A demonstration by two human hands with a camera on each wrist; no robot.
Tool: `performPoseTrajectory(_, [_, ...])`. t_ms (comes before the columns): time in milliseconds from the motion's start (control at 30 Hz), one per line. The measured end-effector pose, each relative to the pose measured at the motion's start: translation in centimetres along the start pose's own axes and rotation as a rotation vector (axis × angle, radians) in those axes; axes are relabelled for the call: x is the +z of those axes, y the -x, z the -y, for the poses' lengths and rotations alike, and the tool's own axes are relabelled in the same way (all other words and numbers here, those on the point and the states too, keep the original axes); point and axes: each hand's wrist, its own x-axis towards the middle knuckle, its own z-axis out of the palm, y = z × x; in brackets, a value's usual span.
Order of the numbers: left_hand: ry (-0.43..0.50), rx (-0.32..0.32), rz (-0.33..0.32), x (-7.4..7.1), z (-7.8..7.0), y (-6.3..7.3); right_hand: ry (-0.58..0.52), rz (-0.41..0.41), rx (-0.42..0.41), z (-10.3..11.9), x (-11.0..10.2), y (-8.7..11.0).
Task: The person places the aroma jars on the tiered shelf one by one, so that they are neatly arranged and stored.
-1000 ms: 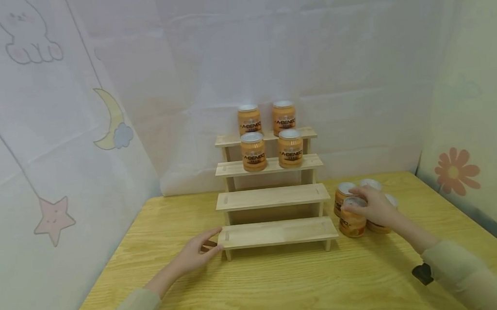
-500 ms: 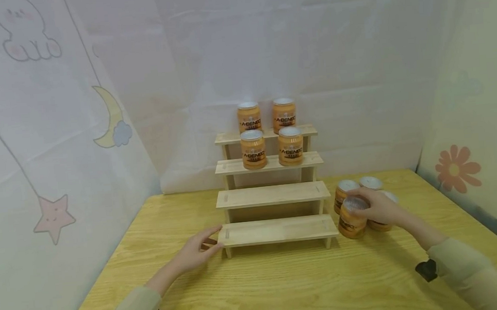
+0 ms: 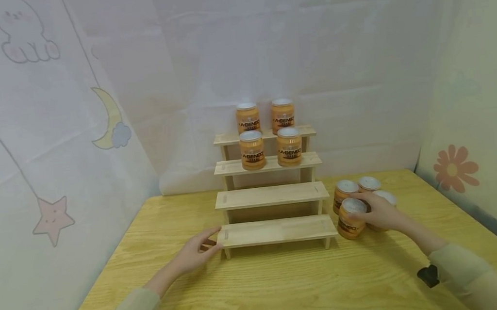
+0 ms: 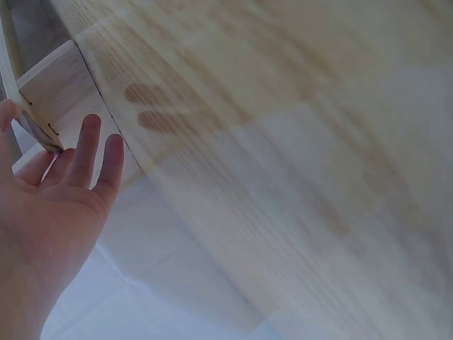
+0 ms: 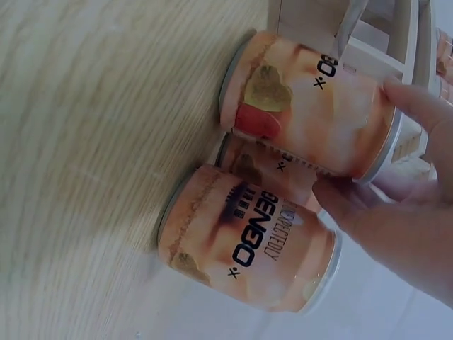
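My right hand [image 3: 382, 211] holds an orange can [image 3: 351, 225] with a silver lid, thumb on its near side and fingers on the far side. In the right wrist view this can [image 5: 297, 106] is gripped near its lid. My left hand [image 3: 195, 252] pinches the left end of the lowest board of a stepped wooden shelf [image 3: 276, 231], thumb at the front corner and index finger at the back one. Its other fingers [image 4: 86, 152] stay extended in the left wrist view. Matching cans stand beside the held one, including a can [image 3: 343, 197] behind it.
On the upper two steps stand matching cans in pairs, one such can [image 3: 253, 153] at left and another can [image 3: 289, 151] at right. Another can [image 3: 385, 197] is partly hidden by my right hand. The wooden table [image 3: 259, 290] meets printed cloth walls [image 3: 355, 68] around it.
The right hand keeps its hold, and the held can has tipped slightly and shifted a little toward the near left. The left hand stays at the shelf's end.
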Motion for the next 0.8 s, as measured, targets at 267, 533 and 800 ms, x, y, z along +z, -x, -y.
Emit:
performPoseTrajectory(267, [-0.008,-0.003,0.002,0.1,0.2,-0.1,-0.1,0.119,0.089,0.4,-0.3,0.6])
performPoseTrajectory(533, [-0.008,0.0,0.008,0.1,0.2,-0.1,-0.15,0.091,0.208,0.3,1.1,0.7])
performPoseTrajectory(800, [0.018,-0.013,0.013,-0.1,0.2,-0.1,-0.14,0.07,0.209,0.5,1.0,1.3])
